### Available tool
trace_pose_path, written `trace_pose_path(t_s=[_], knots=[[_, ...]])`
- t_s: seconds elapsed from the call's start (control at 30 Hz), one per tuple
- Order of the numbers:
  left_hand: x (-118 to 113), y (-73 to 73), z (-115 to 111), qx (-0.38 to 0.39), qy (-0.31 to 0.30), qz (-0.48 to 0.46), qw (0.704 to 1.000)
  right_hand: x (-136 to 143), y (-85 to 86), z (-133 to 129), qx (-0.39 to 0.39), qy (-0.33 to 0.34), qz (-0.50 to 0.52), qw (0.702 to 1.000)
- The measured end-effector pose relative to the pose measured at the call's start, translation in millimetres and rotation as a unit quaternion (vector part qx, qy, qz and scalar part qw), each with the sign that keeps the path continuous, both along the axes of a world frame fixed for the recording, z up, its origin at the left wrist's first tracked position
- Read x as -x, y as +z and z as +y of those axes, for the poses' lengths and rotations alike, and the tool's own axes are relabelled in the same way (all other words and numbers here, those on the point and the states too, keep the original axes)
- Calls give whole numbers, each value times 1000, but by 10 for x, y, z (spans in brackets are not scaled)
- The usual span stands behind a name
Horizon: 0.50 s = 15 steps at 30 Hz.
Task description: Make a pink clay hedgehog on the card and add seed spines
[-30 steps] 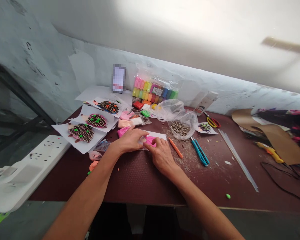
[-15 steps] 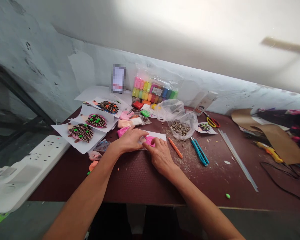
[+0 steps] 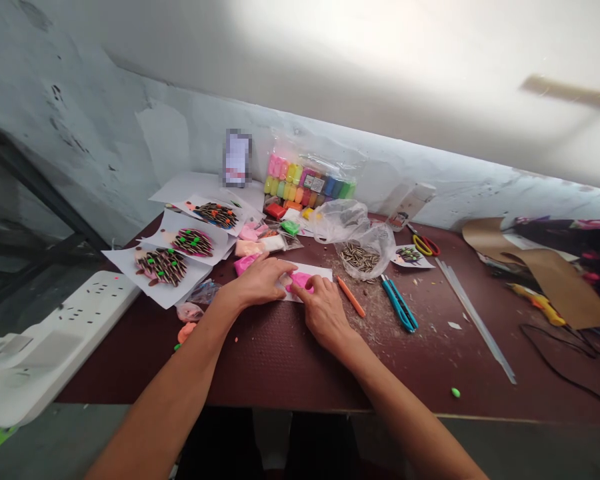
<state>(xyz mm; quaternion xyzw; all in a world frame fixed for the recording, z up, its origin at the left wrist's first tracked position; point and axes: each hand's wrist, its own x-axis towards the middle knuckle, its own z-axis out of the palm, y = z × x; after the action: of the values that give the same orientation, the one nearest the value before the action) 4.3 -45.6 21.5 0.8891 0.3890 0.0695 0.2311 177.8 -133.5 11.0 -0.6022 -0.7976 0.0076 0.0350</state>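
A flat piece of pink clay lies on a white card at the middle of the table. My left hand rests over the card's left part, fingers apart, its fingertips by the clay's left edge. From the right, my right hand reaches over the card with its fingers bent and the fingertips pressed on the pink clay. Another pink lump shows behind my left hand. A pale bit sits between the two hands, too small to make out.
Spiky hedgehog figures lie on paper at left, near a power strip. Clay packs, a bag of seeds, an orange tool, a teal cutter, scissors and a glue gun surround the hands.
My right hand has shifted slightly right, and its fingertips have moved over the pink clay. More of the clay and card shows. My left hand has barely moved.
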Motion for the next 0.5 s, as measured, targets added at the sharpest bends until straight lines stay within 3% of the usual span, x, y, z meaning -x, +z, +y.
trace_pose_path(t_s=[0.5], knots=[[10, -2, 4, 3, 12, -3, 1000, -15, -32, 8, -27, 2, 20, 999]])
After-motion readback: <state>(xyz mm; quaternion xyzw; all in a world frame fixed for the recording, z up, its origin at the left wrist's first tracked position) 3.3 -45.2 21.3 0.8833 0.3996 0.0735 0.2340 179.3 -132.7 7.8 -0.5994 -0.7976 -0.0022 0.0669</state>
